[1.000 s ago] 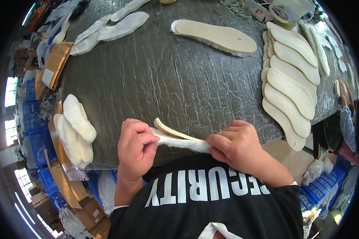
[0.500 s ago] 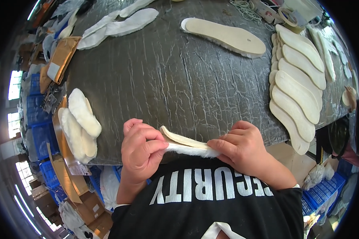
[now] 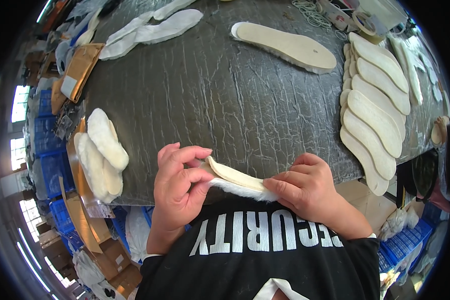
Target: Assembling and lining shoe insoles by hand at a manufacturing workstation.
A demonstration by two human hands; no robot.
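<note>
Close to my body, at the table's near edge, I hold a fleecy insole (image 3: 237, 179) between both hands. It is beige on its upper face, with white fluff along the lower edge, and it curves up at its left end. My left hand (image 3: 179, 184) grips that left end, the thumb and fingertips on its edges and the fingers partly spread. At the other end, my right hand (image 3: 307, 186) pinches the insole between thumb and curled fingers. Whether the beige layer and the fluffy layer are joined there is hidden by the fingers.
An overlapping row of beige insoles (image 3: 372, 122) lies on the right, and several fluffy insoles (image 3: 105, 142) lie on the left. One beige insole (image 3: 285, 46) rests farther back, near white pieces (image 3: 170, 27). Another person's hand (image 3: 439, 131) shows at the far right.
My left hand's fingers have opened out and shifted up around the insole's left end, which now shows more of its inner side. My right hand keeps its pinch, nearly still.
</note>
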